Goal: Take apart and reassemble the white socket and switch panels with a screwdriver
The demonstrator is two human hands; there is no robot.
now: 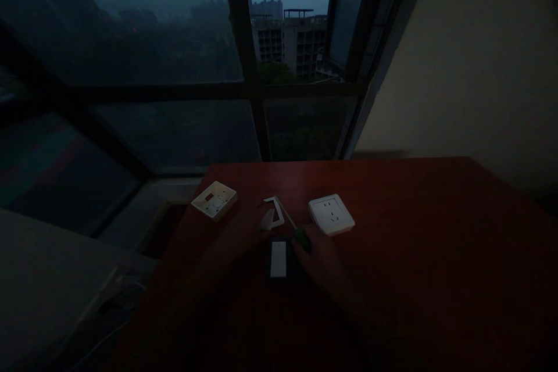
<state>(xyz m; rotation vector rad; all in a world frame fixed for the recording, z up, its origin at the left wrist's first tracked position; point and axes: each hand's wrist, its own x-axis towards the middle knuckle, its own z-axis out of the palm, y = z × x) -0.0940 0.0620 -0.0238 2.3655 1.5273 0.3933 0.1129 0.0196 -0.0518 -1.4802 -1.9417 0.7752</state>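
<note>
My right hand [321, 254] is closed around the green handle of a screwdriver [301, 238], whose thin shaft points up and left. Its tip meets the upper edge of a white plastic frame [279, 214], or lies just over it; I cannot tell which. At the frame's left side, my left hand [250, 224] grips it, with the fingers largely lost in the dark. Just below both hands lies a dark block with a white rectangular panel [279, 259]. Right of the frame sits a white wall socket [332, 214] with slots in its face. To the left rests an off-white back box [215, 200].
The reddish-brown table [401, 203] ends at a back edge near the dark window frame [250, 58]. A pale wall [471, 70] rises on the right. At the lower left, beyond the table's edge, a white cable [102, 342] hangs in the shade. Light is very low.
</note>
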